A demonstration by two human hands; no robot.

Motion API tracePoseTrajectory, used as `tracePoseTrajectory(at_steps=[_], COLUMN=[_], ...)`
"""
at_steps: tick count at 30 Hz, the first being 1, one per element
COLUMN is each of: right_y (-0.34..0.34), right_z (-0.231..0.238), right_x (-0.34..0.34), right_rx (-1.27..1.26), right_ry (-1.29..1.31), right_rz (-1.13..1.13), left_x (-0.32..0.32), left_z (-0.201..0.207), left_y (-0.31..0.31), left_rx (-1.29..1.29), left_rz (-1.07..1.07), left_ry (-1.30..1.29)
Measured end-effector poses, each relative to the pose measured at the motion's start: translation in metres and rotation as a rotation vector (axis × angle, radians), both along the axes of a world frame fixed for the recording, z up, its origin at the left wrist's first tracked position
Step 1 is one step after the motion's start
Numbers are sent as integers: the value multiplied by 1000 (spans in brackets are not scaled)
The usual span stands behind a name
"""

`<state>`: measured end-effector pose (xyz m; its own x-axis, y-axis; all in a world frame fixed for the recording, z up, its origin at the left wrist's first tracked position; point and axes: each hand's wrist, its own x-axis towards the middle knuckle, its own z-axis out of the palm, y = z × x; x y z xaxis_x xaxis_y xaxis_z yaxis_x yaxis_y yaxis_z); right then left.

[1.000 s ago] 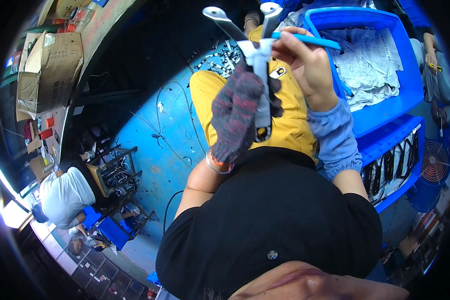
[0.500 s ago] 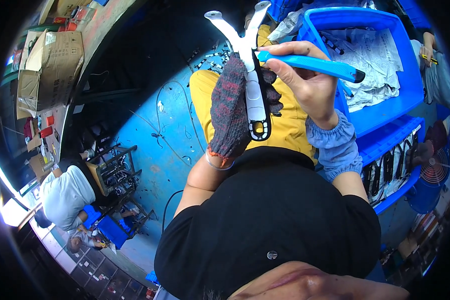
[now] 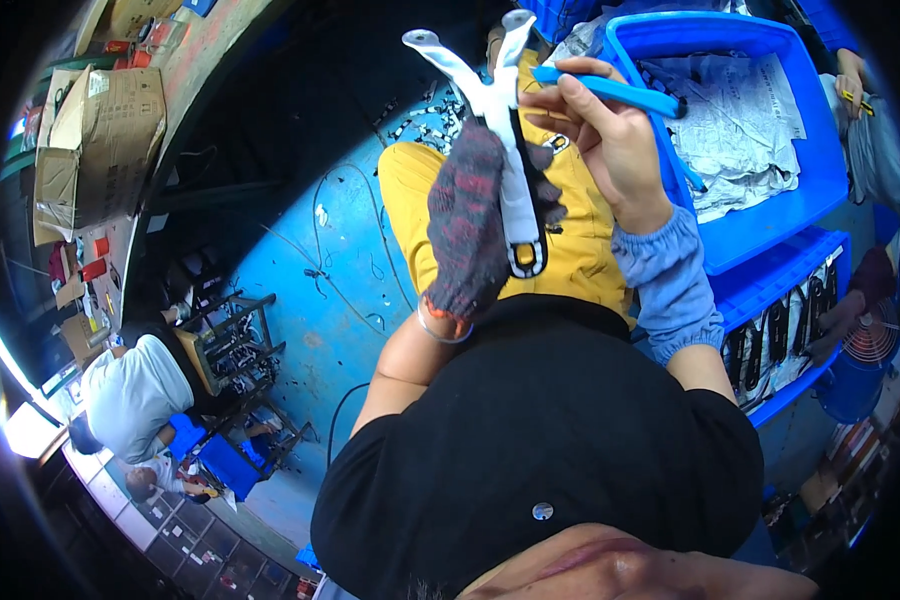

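Gloved fingers first: folded firmly round the stem with the left hand [image 3: 467, 220], no gap showing, holding up a forked white-and-black piece [image 3: 516, 200] over the yellow trousers [image 3: 590, 240]. Aimed prongs-outward, with looped end toward the body and pale face upward. Just right of that, in the bare right hand [image 3: 625, 150], a blue cutter [image 3: 648, 99] pinched between thumb and forefinger, with other fingertips loosely spread; close beside the right prong, contact impossible to confirm, blade too small to read. Progress, by the look of it: pale along both prongs and down the stem, edged black on the right and round the loop. Remaining: hard to judge, but apparently unfinished, with nothing set down yet. Further right, a blue bin [image 3: 825, 190] lined with white sheeting [image 3: 750, 150]; below, a second blue bin [image 3: 800, 385] holding dark pieces [image 3: 776, 340] in a row.
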<state>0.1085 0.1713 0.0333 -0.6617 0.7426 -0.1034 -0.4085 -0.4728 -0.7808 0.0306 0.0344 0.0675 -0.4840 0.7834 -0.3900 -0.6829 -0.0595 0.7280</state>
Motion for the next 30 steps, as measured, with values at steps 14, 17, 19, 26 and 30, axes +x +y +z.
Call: tracePoseTrajectory(at_steps=[14, 17, 19, 26, 30], right_y=[-24, -29, -34, -60, -86], right_z=[27, 22, 17, -15, -21], right_x=[6, 6, 5, 23, 43], right_rx=[291, 304, 459, 667, 791], right_ry=[-78, -66, -169, -361, -245], right_rz=[-7, -22, -63, -33, 297], left_x=[10, 12, 12, -18, -47], left_z=[-13, -15, -18, -39, -39], left_y=[7, 8, 8, 10, 14], left_rx=[-8, 4, -23, 38, 37], left_rz=[74, 137, 179, 312, 435], left_ry=[101, 233, 242, 98, 72])
